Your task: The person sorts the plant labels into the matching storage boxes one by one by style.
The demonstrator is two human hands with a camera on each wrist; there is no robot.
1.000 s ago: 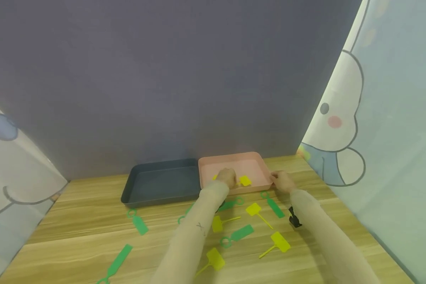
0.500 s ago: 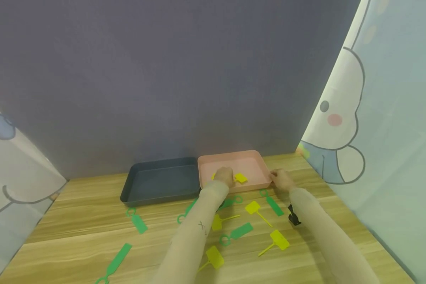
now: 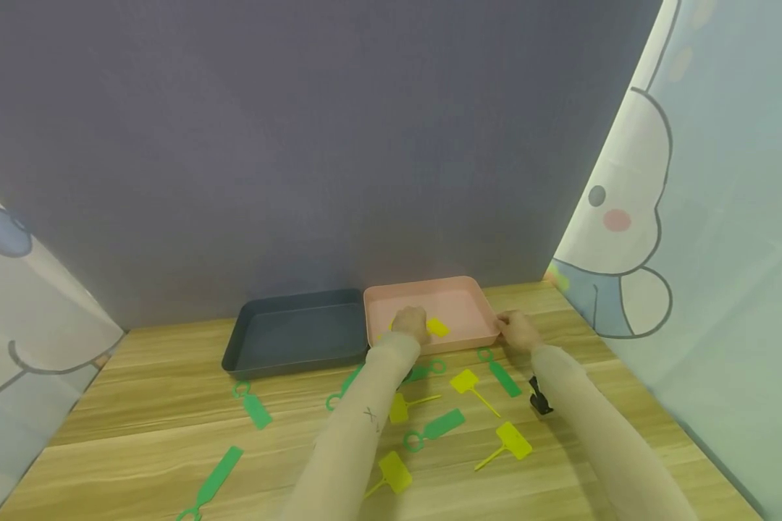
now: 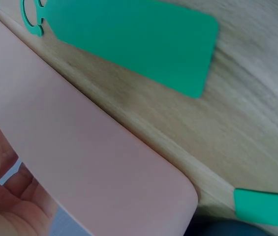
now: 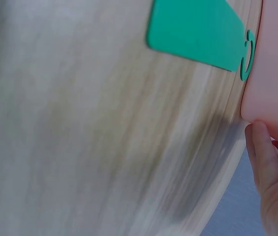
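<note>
My left hand [image 3: 409, 323] reaches into the pink tray [image 3: 464, 345], its fingers curled at a yellow plant label [image 3: 438, 327] whose head sticks out to the right. Another bit of yellow shows left of the knuckles. In the left wrist view, the curled fingers [image 4: 23, 194] appear behind the tray's front wall [image 4: 89, 142], which hides the fingertips and what they pinch. My right hand [image 3: 520, 331] holds the tray's right front corner. The right wrist view has its fingers [image 5: 265, 155] against that corner, beside a green hook-ended label [image 5: 198, 34].
A dark blue tray [image 3: 231, 358] stands against the pink one's left side. In front lie yellow labels, such as a T-shaped one [image 3: 513, 440], and green ones, such as a ringed label [image 3: 444, 423]. A grey wall [image 3: 300, 181] rises behind the table [image 3: 137, 405].
My left hand has shifted slightly left inside the pink tray, and the yellow plant label has slid left with it. My right hand has stayed on the tray's corner.
</note>
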